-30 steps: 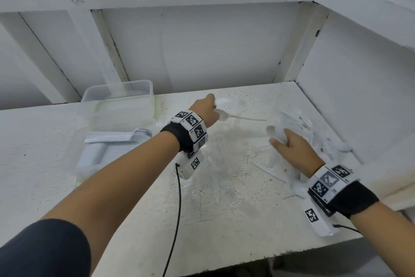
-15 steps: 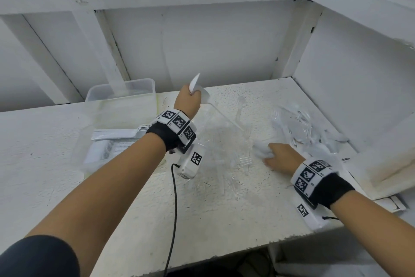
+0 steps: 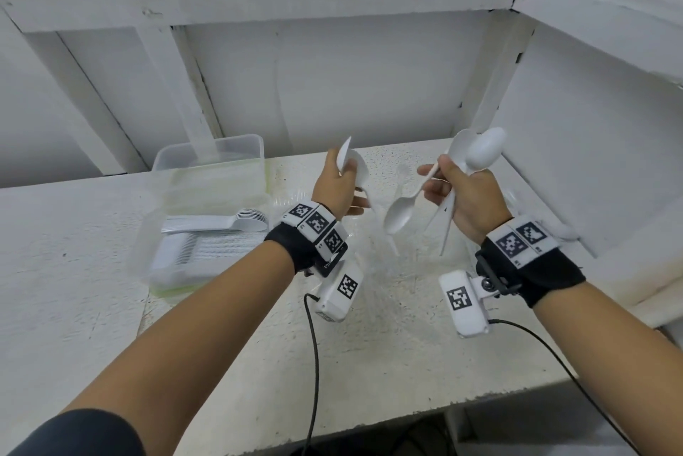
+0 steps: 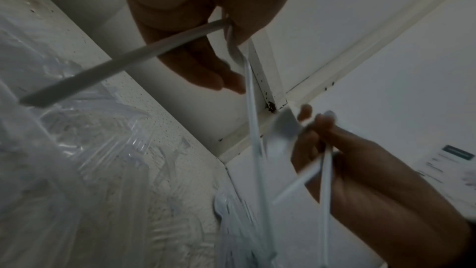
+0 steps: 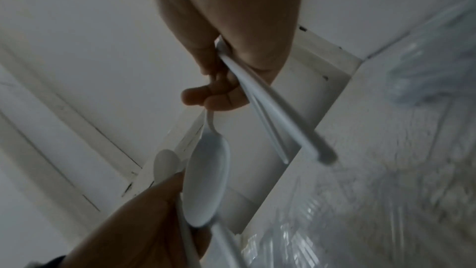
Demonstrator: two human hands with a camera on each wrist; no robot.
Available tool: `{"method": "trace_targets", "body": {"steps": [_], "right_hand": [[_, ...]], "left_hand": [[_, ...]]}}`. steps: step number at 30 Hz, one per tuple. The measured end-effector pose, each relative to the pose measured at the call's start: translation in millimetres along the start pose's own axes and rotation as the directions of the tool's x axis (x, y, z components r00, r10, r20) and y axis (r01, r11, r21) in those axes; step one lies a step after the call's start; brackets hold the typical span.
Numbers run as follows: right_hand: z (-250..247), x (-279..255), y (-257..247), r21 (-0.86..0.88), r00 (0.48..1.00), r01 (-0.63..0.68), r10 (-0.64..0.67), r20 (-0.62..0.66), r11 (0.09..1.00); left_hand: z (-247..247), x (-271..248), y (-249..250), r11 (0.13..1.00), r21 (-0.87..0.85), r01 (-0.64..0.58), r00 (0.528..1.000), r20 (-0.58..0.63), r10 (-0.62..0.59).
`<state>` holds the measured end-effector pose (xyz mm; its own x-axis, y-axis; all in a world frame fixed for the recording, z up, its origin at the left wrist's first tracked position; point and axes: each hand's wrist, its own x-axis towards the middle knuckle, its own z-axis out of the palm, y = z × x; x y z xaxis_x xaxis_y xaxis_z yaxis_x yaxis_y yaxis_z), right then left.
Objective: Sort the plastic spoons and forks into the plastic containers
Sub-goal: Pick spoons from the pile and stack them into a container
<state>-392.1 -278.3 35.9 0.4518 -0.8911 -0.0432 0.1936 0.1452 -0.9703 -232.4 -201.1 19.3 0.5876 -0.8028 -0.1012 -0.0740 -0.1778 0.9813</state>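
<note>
My left hand (image 3: 338,189) grips two white spoons (image 3: 353,167). My right hand (image 3: 467,196) clutches several more spoons (image 3: 480,150), one dangling bowl-down (image 3: 399,215). The container (image 3: 207,219) of stacked spoons sits at nine o'clock

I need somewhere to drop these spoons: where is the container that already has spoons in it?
In the head view, the container with stacked spoons sits on the table's left side, left of the left hand, in front of another clear container.

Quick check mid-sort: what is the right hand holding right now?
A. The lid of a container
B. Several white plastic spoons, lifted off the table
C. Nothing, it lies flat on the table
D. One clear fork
B. In the head view the right hand is raised above the table with its grip closed on a bundle of white plastic spoons, two bowls pointing up and one bowl hanging down.
</note>
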Motion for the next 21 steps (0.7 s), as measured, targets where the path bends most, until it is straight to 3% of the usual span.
{"method": "trace_targets", "body": {"steps": [5, 13, 17, 19, 21], "right_hand": [[11, -1, 12, 0.221, 0.997, -0.066, 0.075, -0.033, 0.973], [19, -4, 27, 0.353, 0.982, -0.092, 0.144, -0.122, 0.931], [13, -4, 30, 0.144, 0.976, -0.097, 0.123, -0.18, 0.985], [8, -2, 32, -0.091, 0.971, -0.103, 0.08, -0.226, 0.99], [3, 0, 33, -0.328, 0.961, -0.111, 0.017, -0.277, 0.938]], "left_hand": [[3, -9, -4, 0.998, 0.06, 0.007, 0.998, 0.062, -0.011], [6, -14, -16, 0.997, 0.04, 0.073, 0.991, 0.107, -0.077], [1, -16, -18, 0.998, 0.058, 0.026, 0.981, 0.192, -0.036], [-4, -15, -19, 0.99, 0.143, -0.013, 0.977, 0.214, -0.018], [-9, -13, -18, 0.969, 0.239, -0.056, 0.979, 0.202, 0.007]]}}
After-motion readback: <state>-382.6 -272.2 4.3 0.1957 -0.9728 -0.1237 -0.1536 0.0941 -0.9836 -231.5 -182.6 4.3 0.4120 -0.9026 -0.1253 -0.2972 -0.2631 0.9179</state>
